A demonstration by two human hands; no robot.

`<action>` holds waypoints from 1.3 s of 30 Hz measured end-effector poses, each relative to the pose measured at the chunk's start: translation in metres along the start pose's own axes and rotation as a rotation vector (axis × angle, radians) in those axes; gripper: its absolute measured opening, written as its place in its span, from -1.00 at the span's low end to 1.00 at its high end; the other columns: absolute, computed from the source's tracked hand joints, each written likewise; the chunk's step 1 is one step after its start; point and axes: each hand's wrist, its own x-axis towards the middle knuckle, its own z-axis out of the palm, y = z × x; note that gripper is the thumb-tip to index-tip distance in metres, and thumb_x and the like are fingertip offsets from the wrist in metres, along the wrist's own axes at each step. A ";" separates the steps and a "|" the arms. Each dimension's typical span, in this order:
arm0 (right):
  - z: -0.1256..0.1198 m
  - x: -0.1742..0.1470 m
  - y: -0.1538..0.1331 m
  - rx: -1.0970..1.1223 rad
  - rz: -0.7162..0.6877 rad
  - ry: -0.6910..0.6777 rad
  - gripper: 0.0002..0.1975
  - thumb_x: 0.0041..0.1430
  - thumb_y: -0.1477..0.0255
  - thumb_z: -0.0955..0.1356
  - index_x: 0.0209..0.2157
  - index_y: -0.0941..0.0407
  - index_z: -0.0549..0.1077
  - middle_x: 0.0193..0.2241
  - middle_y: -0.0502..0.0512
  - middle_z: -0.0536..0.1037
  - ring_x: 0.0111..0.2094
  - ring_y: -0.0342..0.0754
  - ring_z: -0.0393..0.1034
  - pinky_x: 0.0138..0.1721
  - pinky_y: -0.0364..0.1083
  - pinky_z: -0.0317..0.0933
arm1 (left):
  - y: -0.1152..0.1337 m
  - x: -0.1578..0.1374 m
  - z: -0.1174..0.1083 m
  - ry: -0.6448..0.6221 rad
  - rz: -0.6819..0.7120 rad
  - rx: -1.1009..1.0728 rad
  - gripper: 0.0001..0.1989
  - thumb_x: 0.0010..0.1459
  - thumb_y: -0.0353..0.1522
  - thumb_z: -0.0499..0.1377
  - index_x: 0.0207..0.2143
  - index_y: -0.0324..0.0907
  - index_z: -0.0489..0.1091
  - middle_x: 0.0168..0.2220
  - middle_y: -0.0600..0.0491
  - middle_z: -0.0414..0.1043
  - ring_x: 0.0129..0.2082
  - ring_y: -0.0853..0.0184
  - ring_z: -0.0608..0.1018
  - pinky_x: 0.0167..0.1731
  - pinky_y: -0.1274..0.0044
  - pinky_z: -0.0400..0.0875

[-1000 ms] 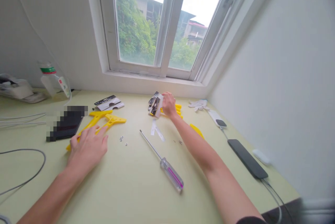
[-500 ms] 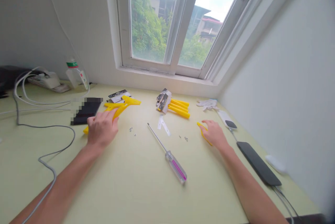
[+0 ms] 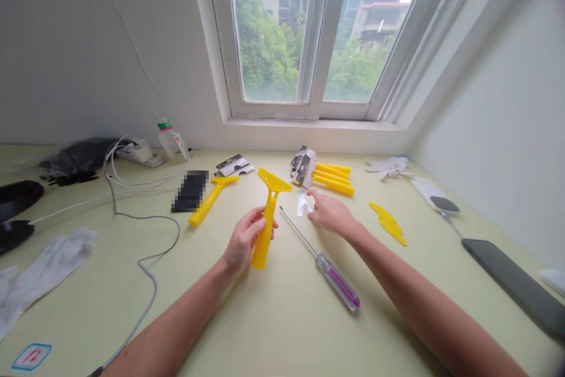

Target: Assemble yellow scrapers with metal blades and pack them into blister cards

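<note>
My left hand [image 3: 247, 236] grips a yellow scraper [image 3: 265, 230] by its handle, with the wide head pointing up and away. My right hand [image 3: 333, 212] is at two small white strips [image 3: 301, 204] on the table, forefinger and thumb apart at the edge of one; I cannot tell whether it touches. Between my hands lies a screwdriver [image 3: 338, 283] with a clear and purple handle. A second yellow scraper [image 3: 209, 200] rests further left. To the right of my right hand is a flat yellow plate [image 3: 388, 224].
Several yellow handles [image 3: 333, 180] with card labels [image 3: 303, 168] lie below the window. A pixelated dark phone [image 3: 190, 192], a bottle [image 3: 170, 140] and a grey cable [image 3: 152, 274] are left. White gloves [image 3: 388, 166] and a black power bank [image 3: 512, 283] are right.
My left hand has brought one yellow scraper to the middle, leaving the other behind. My right hand has let go of the yellow plate and moved left to the white strips. The view has turned left.
</note>
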 end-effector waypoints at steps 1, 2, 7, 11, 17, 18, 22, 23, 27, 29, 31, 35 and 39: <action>-0.001 0.002 0.000 0.002 0.021 -0.020 -0.43 0.03 0.47 0.36 0.12 0.10 0.30 -0.22 0.16 0.56 -0.17 0.08 0.43 -0.26 -0.07 0.13 | 0.000 -0.001 0.001 -0.011 0.003 0.004 -0.69 0.16 -0.25 0.16 -0.08 -0.20 0.35 -0.30 0.00 0.46 -0.40 0.39 0.44 -0.39 0.55 0.31; -0.002 0.004 0.000 0.011 0.036 -0.041 -0.43 0.03 0.48 0.36 0.13 0.09 0.29 -0.24 0.14 0.57 -0.19 0.06 0.43 -0.27 -0.08 0.12 | 0.001 -0.001 0.001 -0.018 0.003 0.005 -0.69 0.16 -0.25 0.15 -0.08 -0.20 0.35 -0.29 0.00 0.46 -0.40 0.39 0.44 -0.38 0.55 0.32; -0.004 0.009 0.005 0.110 0.072 -0.118 -0.41 -0.02 0.52 0.36 0.11 0.08 0.26 -0.34 0.00 0.57 -0.32 -0.06 0.43 -0.35 -0.15 0.12 | 0.003 -0.001 0.002 -0.030 -0.026 -0.018 -0.71 0.16 -0.25 0.15 -0.10 -0.20 0.36 -0.30 0.00 0.46 -0.41 0.38 0.42 -0.40 0.55 0.32; -0.002 0.010 0.009 0.197 0.042 -0.138 -0.47 -0.08 0.54 0.35 0.02 0.10 0.36 -0.42 -0.02 0.55 -0.43 -0.11 0.39 -0.43 -0.17 0.12 | 0.002 -0.001 0.002 -0.061 -0.055 -0.047 -0.71 0.15 -0.27 0.15 -0.09 -0.21 0.36 -0.30 -0.01 0.45 -0.42 0.38 0.42 -0.42 0.55 0.31; -0.003 0.010 0.012 0.280 -0.046 -0.078 -0.87 -0.07 0.51 0.36 -0.41 0.14 0.53 -0.43 0.07 0.52 -0.37 -0.06 0.39 -0.39 -0.15 0.16 | 0.000 -0.003 0.003 -0.124 -0.125 -0.094 -0.71 0.14 -0.30 0.14 -0.10 -0.23 0.37 -0.30 -0.05 0.44 -0.42 0.35 0.44 -0.44 0.53 0.33; -0.006 0.010 0.013 0.298 -0.060 -0.043 -0.89 -0.03 0.50 0.36 -0.42 0.14 0.53 -0.39 0.09 0.53 -0.33 -0.05 0.39 -0.35 -0.14 0.17 | 0.000 -0.003 0.003 -0.132 -0.130 -0.094 -0.72 0.15 -0.30 0.14 -0.10 -0.23 0.36 -0.30 -0.05 0.44 -0.42 0.35 0.44 -0.43 0.53 0.33; -0.032 0.004 0.017 0.394 -0.093 0.078 -0.85 0.10 0.38 0.34 -0.32 0.13 0.51 -0.34 0.08 0.52 -0.30 -0.06 0.38 -0.30 -0.11 0.20 | -0.001 -0.005 0.004 -0.169 -0.143 -0.104 -0.72 0.16 -0.31 0.13 -0.10 -0.24 0.35 -0.29 -0.05 0.44 -0.42 0.37 0.44 -0.43 0.53 0.34; -0.040 0.001 0.017 0.431 -0.105 0.094 -0.81 0.13 0.33 0.34 -0.29 0.14 0.49 -0.36 0.07 0.52 -0.33 -0.08 0.37 -0.32 -0.12 0.20 | -0.001 -0.005 0.004 -0.181 -0.153 -0.108 -0.72 0.16 -0.31 0.12 -0.09 -0.24 0.35 -0.29 -0.05 0.44 -0.42 0.37 0.44 -0.43 0.53 0.34; -0.066 -0.015 0.005 0.737 -0.252 0.084 -0.66 0.08 0.18 0.41 -0.22 0.15 0.45 -0.37 0.07 0.51 -0.36 -0.10 0.38 -0.36 -0.12 0.25 | -0.004 -0.007 0.004 -0.242 -0.184 -0.094 -0.71 0.17 -0.30 0.11 -0.07 -0.23 0.35 -0.31 -0.05 0.44 -0.44 0.37 0.44 -0.43 0.53 0.35; -0.070 -0.022 -0.005 0.840 -0.325 0.040 -0.63 0.04 0.21 0.46 -0.20 0.16 0.45 -0.36 0.07 0.51 -0.35 -0.10 0.39 -0.33 -0.10 0.27 | -0.005 -0.009 0.005 -0.277 -0.190 -0.075 -0.70 0.17 -0.30 0.12 -0.06 -0.23 0.35 -0.30 -0.05 0.44 -0.44 0.36 0.44 -0.43 0.52 0.35; -0.069 -0.026 -0.013 0.841 -0.365 -0.013 -0.63 0.05 0.26 0.46 -0.15 0.15 0.44 -0.39 0.04 0.50 -0.36 -0.12 0.38 -0.33 -0.11 0.27 | -0.006 -0.010 0.006 -0.307 -0.193 -0.053 -0.69 0.17 -0.29 0.12 -0.05 -0.22 0.35 -0.30 -0.06 0.45 -0.43 0.35 0.45 -0.43 0.52 0.35; -0.063 -0.026 -0.019 0.791 -0.387 -0.054 -0.63 0.07 0.29 0.45 -0.11 0.14 0.43 -0.44 -0.03 0.44 -0.42 -0.16 0.33 -0.40 -0.15 0.23 | -0.006 -0.013 0.008 -0.345 -0.205 -0.023 -0.68 0.17 -0.27 0.13 -0.05 -0.20 0.36 -0.30 -0.06 0.46 -0.42 0.34 0.46 -0.41 0.51 0.35; -0.060 -0.025 -0.017 0.726 -0.374 -0.047 -0.66 0.07 0.27 0.44 -0.15 0.14 0.47 -0.45 -0.03 0.42 -0.44 -0.18 0.30 -0.43 -0.17 0.22 | -0.002 -0.015 0.010 -0.375 -0.199 -0.009 -0.69 0.14 -0.28 0.17 -0.07 -0.18 0.37 -0.32 -0.05 0.47 -0.42 0.32 0.48 -0.39 0.49 0.37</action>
